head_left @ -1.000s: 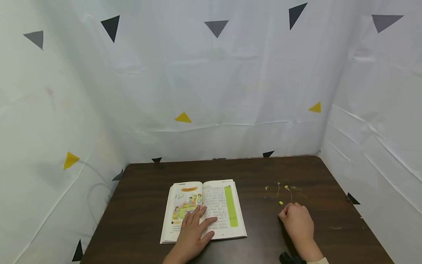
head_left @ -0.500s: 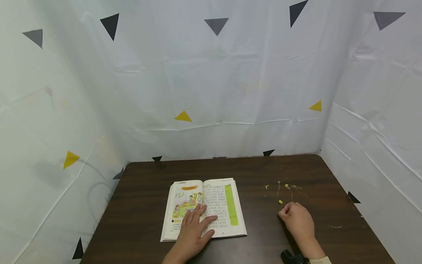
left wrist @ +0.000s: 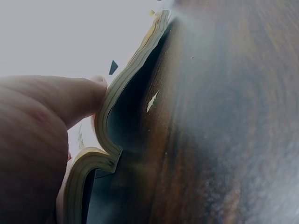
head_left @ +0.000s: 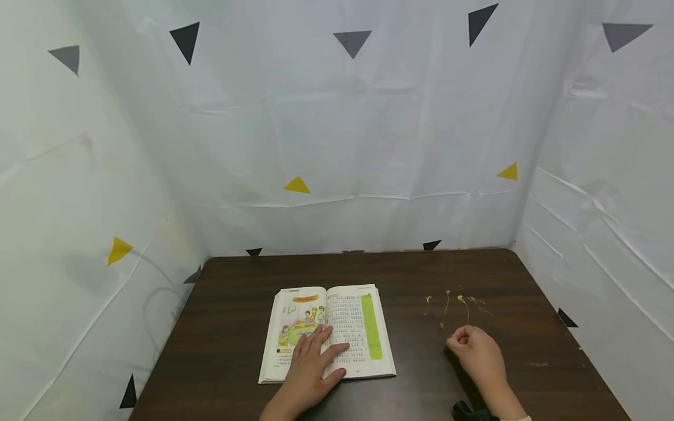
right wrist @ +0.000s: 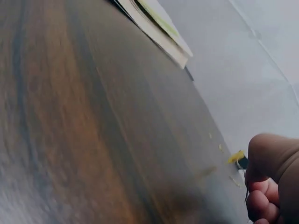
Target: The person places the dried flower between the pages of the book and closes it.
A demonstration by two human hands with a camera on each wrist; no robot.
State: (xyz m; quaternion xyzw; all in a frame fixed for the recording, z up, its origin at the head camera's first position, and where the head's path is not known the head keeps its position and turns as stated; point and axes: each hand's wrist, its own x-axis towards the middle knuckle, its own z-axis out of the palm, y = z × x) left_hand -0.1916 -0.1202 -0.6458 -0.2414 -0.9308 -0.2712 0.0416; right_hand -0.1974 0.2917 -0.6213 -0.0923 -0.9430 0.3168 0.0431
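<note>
resting with fingers spread, the left hand [head_left: 306, 374] touches the open book [head_left: 348, 318]. well to its right, the right hand [head_left: 479, 354], curled, appears to pinch a yellow flower [right wrist: 236, 157], its head pointing away just past the fingertips; loose sprigs [head_left: 460, 299] lie beyond.

Head view looks forward, down; close wrist views apparently share book [head_left: 344, 318].

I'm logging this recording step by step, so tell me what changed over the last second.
The small yellow flower just ahead of the right hand has shifted left and now looks duller; that hand's curled fingers seem to pinch its stem. Nothing was visibly taken up or let go. The left hand stayed spread on the open book, and the other sprigs lie as before.
</note>
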